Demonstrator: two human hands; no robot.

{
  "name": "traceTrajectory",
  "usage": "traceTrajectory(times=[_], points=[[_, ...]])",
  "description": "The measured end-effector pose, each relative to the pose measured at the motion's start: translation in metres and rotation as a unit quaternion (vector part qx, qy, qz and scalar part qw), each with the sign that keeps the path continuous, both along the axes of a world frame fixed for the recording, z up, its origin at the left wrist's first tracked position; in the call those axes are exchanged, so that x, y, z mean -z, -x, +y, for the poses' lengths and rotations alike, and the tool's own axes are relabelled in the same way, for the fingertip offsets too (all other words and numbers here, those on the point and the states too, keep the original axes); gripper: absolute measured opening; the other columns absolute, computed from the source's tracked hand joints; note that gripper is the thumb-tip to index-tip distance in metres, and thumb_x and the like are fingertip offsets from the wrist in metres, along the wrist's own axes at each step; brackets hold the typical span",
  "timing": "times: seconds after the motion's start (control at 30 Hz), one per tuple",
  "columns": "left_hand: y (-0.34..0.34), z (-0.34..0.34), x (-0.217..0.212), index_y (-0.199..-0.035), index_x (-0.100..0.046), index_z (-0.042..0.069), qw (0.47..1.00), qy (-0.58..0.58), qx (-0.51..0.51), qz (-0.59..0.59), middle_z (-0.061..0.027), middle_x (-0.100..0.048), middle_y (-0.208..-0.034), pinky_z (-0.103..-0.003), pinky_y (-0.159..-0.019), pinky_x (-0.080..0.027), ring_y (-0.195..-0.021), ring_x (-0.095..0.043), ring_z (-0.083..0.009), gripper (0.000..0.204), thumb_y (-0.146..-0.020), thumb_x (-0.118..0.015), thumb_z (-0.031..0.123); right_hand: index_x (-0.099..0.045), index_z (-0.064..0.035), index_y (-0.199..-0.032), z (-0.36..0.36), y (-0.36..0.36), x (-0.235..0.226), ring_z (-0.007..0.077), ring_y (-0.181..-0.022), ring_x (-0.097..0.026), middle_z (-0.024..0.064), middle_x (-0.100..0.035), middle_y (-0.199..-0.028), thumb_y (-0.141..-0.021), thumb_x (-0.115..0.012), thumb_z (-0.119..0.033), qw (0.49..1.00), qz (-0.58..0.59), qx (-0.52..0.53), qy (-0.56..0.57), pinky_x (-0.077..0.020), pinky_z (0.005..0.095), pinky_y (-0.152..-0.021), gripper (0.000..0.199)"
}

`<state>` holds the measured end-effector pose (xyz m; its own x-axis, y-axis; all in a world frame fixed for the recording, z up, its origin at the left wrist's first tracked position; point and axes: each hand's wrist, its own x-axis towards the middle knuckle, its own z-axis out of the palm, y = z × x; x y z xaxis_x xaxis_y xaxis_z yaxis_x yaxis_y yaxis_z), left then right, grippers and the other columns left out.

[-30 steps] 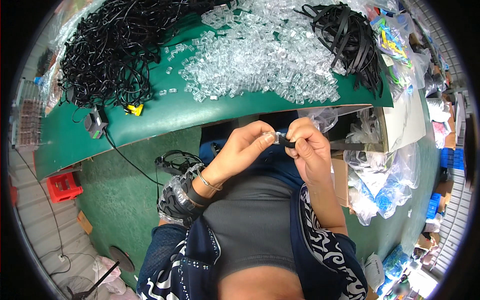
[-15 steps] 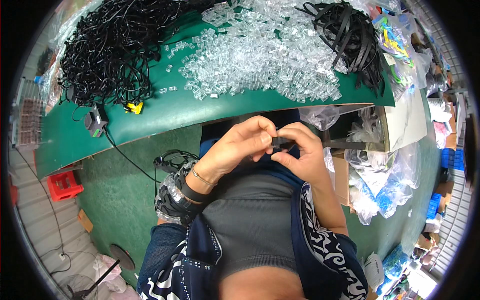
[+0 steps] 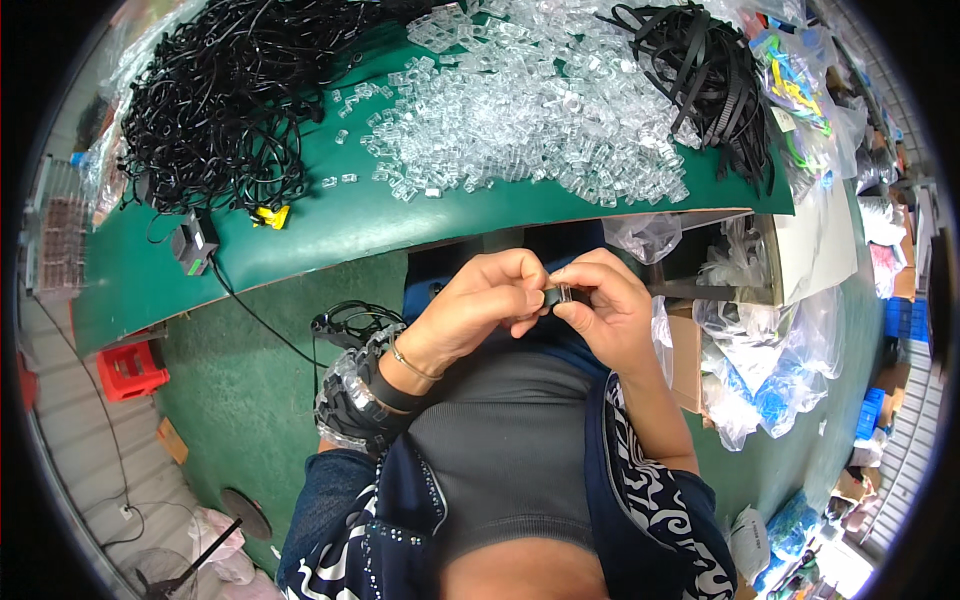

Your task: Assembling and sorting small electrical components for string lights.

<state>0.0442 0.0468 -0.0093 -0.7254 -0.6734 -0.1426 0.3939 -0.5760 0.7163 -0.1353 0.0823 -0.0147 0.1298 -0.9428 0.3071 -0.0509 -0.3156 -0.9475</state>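
My hands meet in front of my lap, just below the table's near edge. My left hand (image 3: 487, 292) pinches the end of a short black strap (image 3: 550, 297) between thumb and fingers. Opposite it, my right hand (image 3: 608, 305) is closed on a small clear plastic clip (image 3: 565, 293), which sits against the strap. The fingers partly cover both pieces, so I cannot tell how far the strap goes through the clip. Round my left forearm sit several looped black straps (image 3: 352, 405) with clear clips on them, below a thin bracelet (image 3: 412, 365).
On the green table (image 3: 330, 232) lie a heap of clear plastic clips (image 3: 530, 120), a tangle of black cords (image 3: 215, 110) and a bundle of black straps (image 3: 715, 90). A black adapter (image 3: 194, 243) trails a cable off the edge. Plastic bags (image 3: 770, 360) stand at right, a red stool (image 3: 132, 370) at left.
The hands have shifted slightly lower and to the right. The clear clip and the strap between the fingertips now show more plainly.
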Motion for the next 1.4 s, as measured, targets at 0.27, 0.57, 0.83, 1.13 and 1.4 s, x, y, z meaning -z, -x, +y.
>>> traceTrajectory(times=[0.27,0.57,0.83,1.13,1.4], points=[[0.001,0.000,0.004,-0.083,-0.050,0.006,0.999,0.005,-0.009,-0.043,0.0005,-0.051,-0.077,-0.018,-0.055,-0.035,-0.064,-0.045,-0.0055,0.013,-0.085,-0.059,0.014,-0.062,-0.0024,-0.090,-0.009,0.003,-0.010,0.0183,-0.071,-0.056,0.0088,-0.057,-0.080,-0.066,-0.072,-0.003,0.993,0.104,-0.025,0.057,-0.0450,0.0268,-0.065,0.025],[0.009,0.005,0.003,-0.093,-0.050,0.003,0.990,0.076,-0.090,-0.081,-0.0003,-0.053,-0.085,-0.019,-0.065,-0.043,-0.078,-0.050,-0.0051,0.020,-0.079,-0.063,0.000,-0.055,-0.0028,-0.076,0.002,0.013,-0.019,0.0136,-0.059,-0.050,0.0056,-0.052,-0.068,-0.079,-0.061,-0.011,0.987,0.144,0.073,-0.022,-0.0384,0.0253,-0.052,0.010],[0.008,0.000,-0.007,-0.077,-0.057,-0.001,0.864,0.420,0.016,-0.277,-0.0057,-0.057,-0.066,-0.025,-0.059,-0.043,-0.065,-0.053,-0.0111,0.020,-0.077,-0.068,0.016,-0.054,-0.0006,-0.072,0.013,0.011,-0.015,0.0119,-0.049,-0.046,0.0056,-0.050,-0.057,-0.083,-0.055,-0.010,0.987,0.117,-0.029,-0.104,-0.0345,0.0258,-0.045,0.015],[0.012,0.015,0.003,-0.070,-0.061,0.000,0.992,0.086,0.061,-0.067,-0.0050,-0.062,-0.067,-0.019,-0.047,-0.036,-0.050,-0.047,-0.0054,0.014,-0.079,-0.057,0.009,-0.050,-0.0030,-0.065,0.028,0.009,0.007,0.0036,-0.043,-0.039,-0.0026,-0.048,-0.052,-0.083,-0.049,-0.006,0.963,-0.194,-0.112,-0.152,-0.0272,0.0207,-0.040,0.018],[0.015,0.017,-0.003,-0.081,-0.062,0.000,0.991,0.061,0.051,-0.107,-0.0034,-0.061,-0.069,-0.017,-0.046,-0.034,-0.051,-0.045,-0.0031,0.022,-0.087,-0.056,0.020,-0.057,-0.0018,-0.076,0.014,0.015,-0.016,0.0109,-0.057,-0.047,0.0030,-0.049,-0.065,-0.077,-0.062,-0.012,1.000,0.006,-0.007,-0.021,-0.0362,0.0233,-0.050,0.011]])
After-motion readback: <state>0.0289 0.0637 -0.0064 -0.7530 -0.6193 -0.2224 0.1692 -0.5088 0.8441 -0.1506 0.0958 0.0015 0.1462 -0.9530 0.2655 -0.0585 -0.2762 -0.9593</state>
